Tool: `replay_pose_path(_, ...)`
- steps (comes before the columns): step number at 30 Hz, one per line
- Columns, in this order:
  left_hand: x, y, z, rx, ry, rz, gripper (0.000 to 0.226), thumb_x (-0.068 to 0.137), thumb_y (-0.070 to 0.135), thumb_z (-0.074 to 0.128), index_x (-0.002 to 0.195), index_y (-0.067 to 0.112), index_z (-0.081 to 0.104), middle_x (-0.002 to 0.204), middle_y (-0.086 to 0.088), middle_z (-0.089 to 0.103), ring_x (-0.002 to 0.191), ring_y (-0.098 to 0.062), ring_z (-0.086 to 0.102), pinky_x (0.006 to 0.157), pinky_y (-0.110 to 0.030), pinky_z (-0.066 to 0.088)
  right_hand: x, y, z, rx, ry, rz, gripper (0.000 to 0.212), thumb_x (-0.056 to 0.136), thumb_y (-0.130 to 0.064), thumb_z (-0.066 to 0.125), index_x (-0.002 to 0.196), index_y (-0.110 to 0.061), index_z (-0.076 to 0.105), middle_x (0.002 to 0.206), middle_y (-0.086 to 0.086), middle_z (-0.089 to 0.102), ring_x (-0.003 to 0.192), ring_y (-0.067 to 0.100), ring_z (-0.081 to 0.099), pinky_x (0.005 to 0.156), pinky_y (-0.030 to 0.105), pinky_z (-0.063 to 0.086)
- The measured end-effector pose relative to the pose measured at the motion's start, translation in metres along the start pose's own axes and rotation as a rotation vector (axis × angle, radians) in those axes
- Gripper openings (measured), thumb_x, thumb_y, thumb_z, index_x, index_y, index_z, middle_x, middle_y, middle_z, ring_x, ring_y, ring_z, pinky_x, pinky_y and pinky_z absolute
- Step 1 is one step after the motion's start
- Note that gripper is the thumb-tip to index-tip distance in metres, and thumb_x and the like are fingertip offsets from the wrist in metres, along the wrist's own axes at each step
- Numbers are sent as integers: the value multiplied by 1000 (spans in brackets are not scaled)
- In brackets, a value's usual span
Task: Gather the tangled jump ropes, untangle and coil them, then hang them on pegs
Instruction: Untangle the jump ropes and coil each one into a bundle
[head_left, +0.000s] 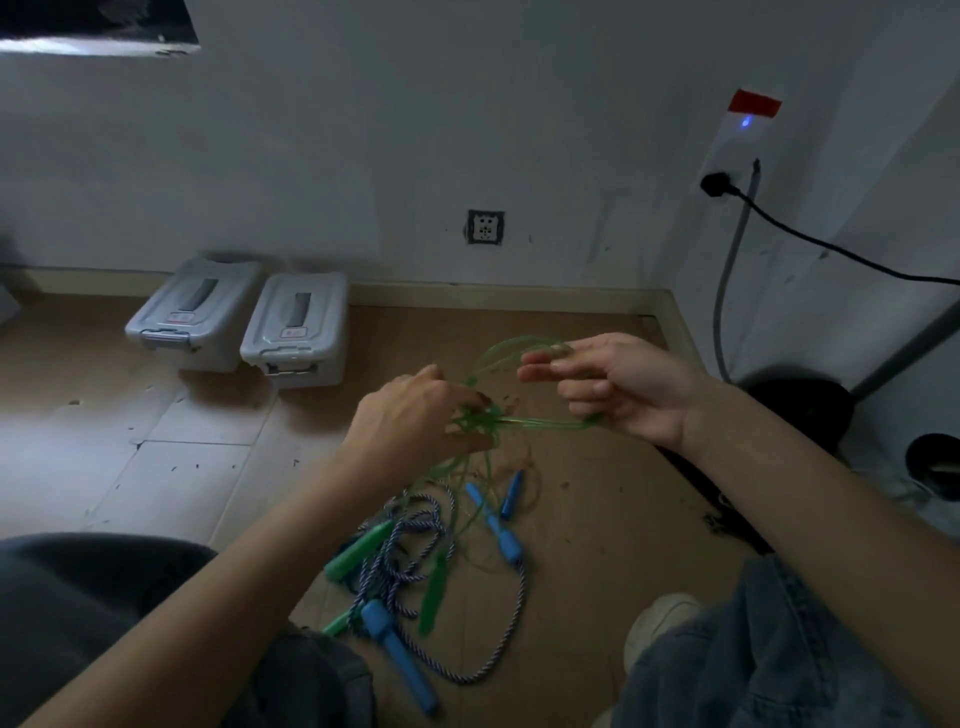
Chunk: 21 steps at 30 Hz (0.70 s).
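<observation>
Jump ropes lie in a tangle at the lower centre of the frame, on the brown floor (597, 467) between our knees, and one of them, a translucent green rope (545, 422), is lifted out of the heap and stretched between our hands. Our left hand (410, 415) at mid-frame has its fingers curled round a bunch of green strands, from which more green cord hangs down into the pile. Our right hand (613, 384), just right of it, pinches a loop of the same rope at its fingertips while a strand runs under its curled lower fingers. Below, a blue-and-white braided rope (511, 618) winds among blue handles (397, 654) and green handles (358, 551). Two grey lidded storage boxes (296, 327) stand against the wall at centre left. A wall socket (485, 226) sits above centre, and a black cable (831, 249) crosses the right edge.
</observation>
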<state>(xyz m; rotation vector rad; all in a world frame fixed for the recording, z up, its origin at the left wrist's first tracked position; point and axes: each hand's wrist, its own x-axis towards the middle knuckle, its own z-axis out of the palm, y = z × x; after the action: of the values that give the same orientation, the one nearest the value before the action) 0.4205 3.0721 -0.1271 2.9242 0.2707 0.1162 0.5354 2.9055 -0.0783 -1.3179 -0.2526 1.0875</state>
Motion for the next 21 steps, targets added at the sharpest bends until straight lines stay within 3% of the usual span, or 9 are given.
replay_pose_path(2, -1, -6, -4, -35, -37, -28, 49, 71, 62, 60, 118, 47, 54, 96, 13, 63, 76, -8, 56, 57, -20, 43, 0, 0, -3, 10, 100, -30, 34, 90, 14, 35, 110, -9, 50, 90, 19, 61, 35, 3, 42, 30, 13, 29)
replay_pose_path(4, -2, -8, -9, -131, -108, -32, 51, 73, 52, 67, 121, 49, 50, 84, 16, 67, 69, 1, 59, 61, -20, 48, -1, -1, -5, -43, 149, -78, 35, 89, 16, 35, 96, -11, 55, 87, 17, 62, 39, 7, 50, 29, 13, 28)
replay_pose_path(8, -1, -7, -21, -412, -188, 51, 37, 79, 32, 68, 115, 39, 59, 54, 18, 63, 45, 8, 54, 47, -6, 40, -7, 2, -6, -531, 192, -118, 36, 87, 16, 37, 72, -4, 64, 64, 7, 56, 35, 2, 45, 31, 14, 25)
replay_pose_path(11, 0, -6, -31, -456, -161, 86, 18, 80, 31, 65, 90, 46, 64, 63, 10, 69, 52, -10, 59, 50, -20, 46, -13, 1, -4, -821, -12, 23, 11, 87, -16, 62, 89, -11, 72, 49, -7, 48, 36, 2, 36, 36, 15, 26)
replay_pose_path(13, 0, -5, -33, -447, -167, 103, 16, 81, 31, 63, 89, 44, 63, 68, 7, 69, 51, -4, 57, 49, -14, 43, -16, 0, 0, -936, -130, 101, 35, 71, -50, 69, 92, -23, 72, 48, -15, 47, 38, 3, 37, 40, 15, 26)
replay_pose_path(14, 0, -3, -34, -445, -177, 106, 14, 82, 31, 62, 91, 40, 66, 70, 8, 69, 52, -1, 55, 49, -12, 42, -16, 2, 3, -1022, -132, 78, 36, 63, -56, 70, 88, -29, 73, 55, -18, 52, 43, 1, 45, 46, 13, 29)
replay_pose_path(16, -1, -1, -34, -425, -180, 129, 18, 83, 30, 61, 98, 27, 71, 81, 5, 69, 63, 1, 56, 61, -12, 44, -12, 6, 7, -1153, -78, -57, 14, 66, -48, 75, 73, -37, 71, 77, -24, 59, 69, -9, 54, 60, 14, 34)
replay_pose_path(18, 0, -2, -32, -351, -117, 156, 23, 83, 33, 61, 100, 23, 71, 104, 0, 66, 91, -4, 56, 85, -17, 44, -9, 7, 4, -1225, -12, -162, 12, 74, -38, 74, 65, -38, 65, 86, -22, 55, 81, -9, 50, 68, 15, 35)
replay_pose_path(21, -2, -1, -34, -209, 28, 31, 28, 79, 45, 57, 101, 33, 69, 129, 3, 51, 124, -20, 39, 102, -45, 33, -4, 10, 4, -1266, 31, -258, 11, 79, -36, 69, 70, -33, 63, 103, -4, 50, 88, 6, 51, 79, 25, 43)
